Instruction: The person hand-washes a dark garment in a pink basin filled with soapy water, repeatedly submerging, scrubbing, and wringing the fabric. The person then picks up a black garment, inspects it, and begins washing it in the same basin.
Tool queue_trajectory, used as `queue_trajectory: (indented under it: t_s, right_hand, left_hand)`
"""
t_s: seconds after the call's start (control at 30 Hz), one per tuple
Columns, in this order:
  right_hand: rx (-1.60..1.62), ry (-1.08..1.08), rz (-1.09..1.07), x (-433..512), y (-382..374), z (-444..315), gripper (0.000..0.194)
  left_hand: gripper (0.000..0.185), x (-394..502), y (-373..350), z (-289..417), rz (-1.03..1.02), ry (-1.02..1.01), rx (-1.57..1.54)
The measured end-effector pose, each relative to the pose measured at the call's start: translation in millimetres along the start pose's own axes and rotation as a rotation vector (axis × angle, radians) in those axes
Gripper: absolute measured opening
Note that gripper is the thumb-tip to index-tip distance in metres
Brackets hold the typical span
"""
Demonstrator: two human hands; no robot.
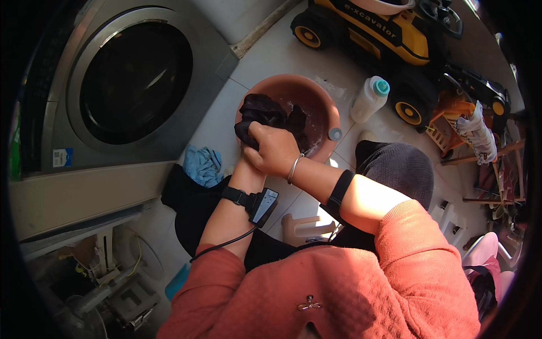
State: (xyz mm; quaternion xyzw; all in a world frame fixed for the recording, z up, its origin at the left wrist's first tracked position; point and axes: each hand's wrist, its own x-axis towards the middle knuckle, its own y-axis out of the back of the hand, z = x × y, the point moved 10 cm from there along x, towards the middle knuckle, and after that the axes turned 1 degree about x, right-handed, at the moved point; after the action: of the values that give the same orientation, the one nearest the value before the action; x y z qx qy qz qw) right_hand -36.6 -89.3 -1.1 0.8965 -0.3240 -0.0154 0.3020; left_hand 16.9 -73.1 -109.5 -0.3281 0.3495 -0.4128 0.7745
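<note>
Dark wet cloth hangs over the left side of a reddish-brown plastic basin that stands on the tiled floor, with some water and suds inside. My right hand, with a silver bangle at its wrist, is closed on a fold of the cloth at the basin's near left rim. Beneath it, my left hand is mostly covered by the other hand and the cloth, so its fingers cannot be made out. A strapped device sits on the left forearm.
A front-loading washing machine stands at left, with light blue cloth on the floor below it. Right of the basin are a white bottle with a teal cap and a yellow-black toy excavator. A beige plastic object lies near my legs.
</note>
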Motion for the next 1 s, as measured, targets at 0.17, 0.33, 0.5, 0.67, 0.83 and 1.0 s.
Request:
queue_trajectory:
  t_s: [0.17, 0.33, 0.5, 0.67, 0.83, 1.0]
  right_hand:
    - [-0.074, -0.308, 0.296, 37.6, 48.5, 106.9, 0.031]
    - [0.384, -0.388, 0.342, 34.9, 60.5, 160.3, 0.045]
    - [0.206, -0.483, -0.065, 26.1, 44.7, 158.9, 0.048]
    - [0.499, -0.437, -0.153, 41.7, 40.4, 134.5, 0.067]
    - [-0.011, -0.453, -0.558, 27.6, -6.3, 127.6, 0.081]
    - [0.467, -0.571, -0.287, 9.2, -8.8, 144.3, 0.041]
  left_hand:
    - [0.051, -21.5, 13.4, -14.8, 0.394, 0.257, 0.169]
    - [0.052, -24.1, 3.9, 3.2, 0.380, 0.249, 0.238]
    - [0.054, -24.5, 17.1, 34.7, 0.391, 0.033, 0.568]
    - [0.035, -37.2, -26.0, 34.5, 0.077, -0.234, 1.263]
    - [0.027, -61.6, -68.0, -11.3, -0.349, -0.526, 1.692]
    - [0.033, -68.5, -58.2, -33.2, -0.422, -0.330, 1.853]
